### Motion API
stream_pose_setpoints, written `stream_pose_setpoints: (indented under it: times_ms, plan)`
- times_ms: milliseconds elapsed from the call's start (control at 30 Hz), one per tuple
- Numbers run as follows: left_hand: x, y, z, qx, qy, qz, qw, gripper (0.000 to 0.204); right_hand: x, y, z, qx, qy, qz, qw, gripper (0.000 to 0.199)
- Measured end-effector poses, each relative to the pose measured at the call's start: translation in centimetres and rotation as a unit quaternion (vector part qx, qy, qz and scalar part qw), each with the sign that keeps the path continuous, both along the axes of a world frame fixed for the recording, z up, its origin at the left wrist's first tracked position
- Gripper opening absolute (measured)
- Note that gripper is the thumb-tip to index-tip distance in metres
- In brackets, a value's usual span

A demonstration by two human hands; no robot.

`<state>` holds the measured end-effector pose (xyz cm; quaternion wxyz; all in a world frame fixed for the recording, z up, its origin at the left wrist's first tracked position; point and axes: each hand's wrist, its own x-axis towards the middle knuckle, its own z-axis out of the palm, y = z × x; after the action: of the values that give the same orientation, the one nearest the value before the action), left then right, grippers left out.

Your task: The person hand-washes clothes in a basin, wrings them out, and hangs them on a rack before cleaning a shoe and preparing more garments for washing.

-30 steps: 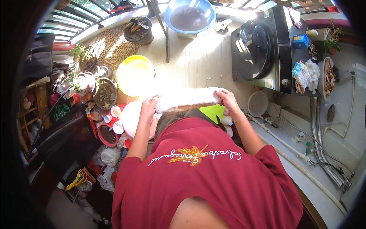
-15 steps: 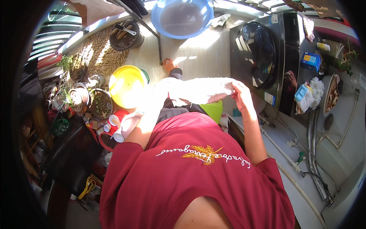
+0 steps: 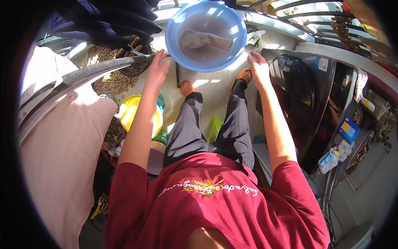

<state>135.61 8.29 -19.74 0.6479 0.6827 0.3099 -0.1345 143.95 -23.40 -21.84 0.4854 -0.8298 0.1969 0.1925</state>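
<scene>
A light blue basin [image 3: 173,50] of cloudy water stands on the floor ahead of me. In it lies a pale, bunched-up towel [image 3: 205,40], partly under the water. My left hand [image 3: 157,72] hovers just short of the basin's left near side, empty, its fingers apart. On the other side my right hand [image 3: 259,68] is held out near the rim, also empty with its fingers spread. Neither hand touches the towel.
Pale pink fabric [image 3: 62,153] and dark cloth [image 3: 103,23] hang at the left. A yellow basin [image 3: 156,122] sits beside my left forearm. The black washing machine [image 3: 286,95] stands at right. Between my legs is a green stool [image 3: 214,128].
The towel has left my hands and now lies in the blue basin. Both hands have moved forward and apart. The hanging pink fabric now fills the left side.
</scene>
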Motion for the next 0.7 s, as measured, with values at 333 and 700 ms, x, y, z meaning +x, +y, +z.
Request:
stream_pose_setpoints:
  times_ms: [333,700]
  plan:
    - [-0.8,-5.9,-17.4,-0.248,0.102,0.235,0.934,0.049,7.8,3.4,-21.4,0.034,0.141,0.070,0.987,0.057]
    - [13.7,-6.7,-30.2,-0.248,0.079,0.385,0.886,0.071,11.7,10.8,-34.2,-0.020,-0.137,0.127,0.982,0.036]
